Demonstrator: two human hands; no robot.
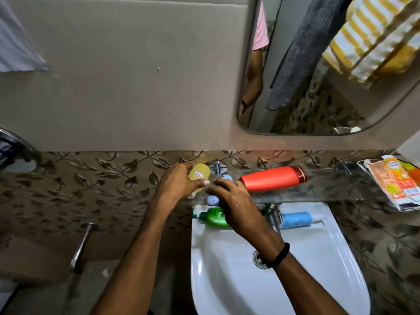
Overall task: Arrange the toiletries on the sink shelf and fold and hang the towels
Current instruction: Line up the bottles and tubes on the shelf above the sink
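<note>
A glass shelf point(322, 192) runs above the white sink point(318, 280). My left hand point(179, 185) grips a yellow bottle point(201, 175) at the shelf's left end. My right hand point(229, 201) lies over a small light-blue item point(213, 200) beside it; whether it grips it is hidden. A red bottle point(272, 178) lies on its side on the shelf. A green bottle point(213, 217) and a blue bottle point(295, 219) lie on the sink's back rim. The mirror point(306, 130) reflects a grey towel point(302, 48) and a yellow striped towel point(372, 39).
An orange and white packet point(395, 183) lies at the shelf's right end. A chrome tap point(273, 218) stands on the sink between the bottles. A metal pipe point(81, 244) sticks out of the wall at left. White cloth point(16, 48) hangs at top left.
</note>
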